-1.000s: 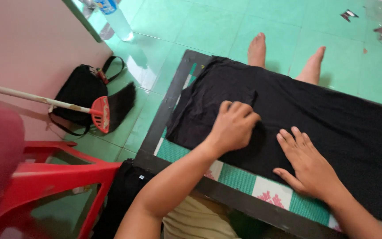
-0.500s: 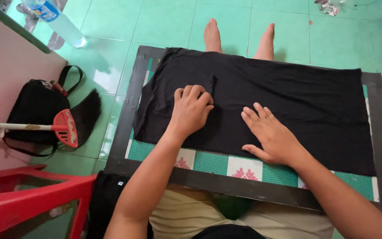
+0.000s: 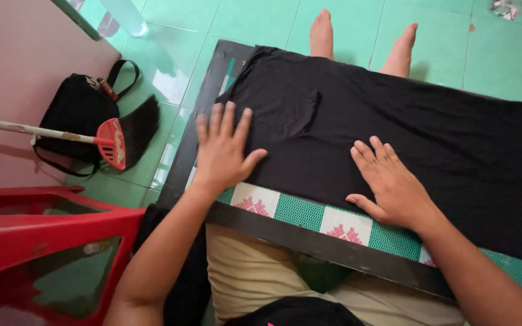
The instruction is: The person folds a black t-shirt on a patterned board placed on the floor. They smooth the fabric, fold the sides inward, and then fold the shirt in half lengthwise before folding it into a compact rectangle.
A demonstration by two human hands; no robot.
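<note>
My left hand [image 3: 222, 151] has its fingers [image 3: 217, 121] spread wide and flat on the near left corner of the black cloth [image 3: 394, 115], and my right hand [image 3: 388, 184] lies flat too, fingers a bit closer together, pressing the cloth's near edge and holding nothing. The cloth lies spread over the low surface [image 3: 309, 241] on my lap, mostly smooth I think, but a small fold sits between my hands and no folding is done. The cloth's right side has open room, while a broom [image 3: 113, 142], black bag [image 3: 77, 115] and red chair [image 3: 49, 235] crowd the left.
</note>
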